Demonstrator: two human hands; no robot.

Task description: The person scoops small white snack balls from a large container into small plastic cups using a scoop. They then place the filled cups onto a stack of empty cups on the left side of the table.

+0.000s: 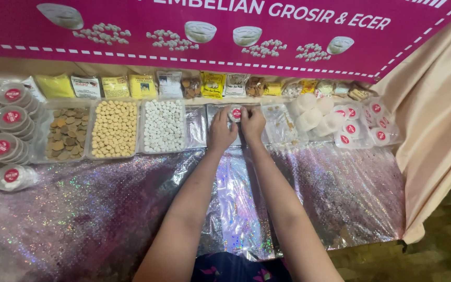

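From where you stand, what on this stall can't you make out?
- Small round container, head view: mostly covered by the left hand and right hand; only its red-labelled top shows.
- Clear tray under the hands: its contents hidden by them.
- Packets along the back: too small to identify.
- Stacked lidded tubs: cut off by the left edge.

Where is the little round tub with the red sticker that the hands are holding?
In the head view, the small round tub sits top centre, pinched between the left hand and right hand, above an empty clear tray, right of the white pellets tray.
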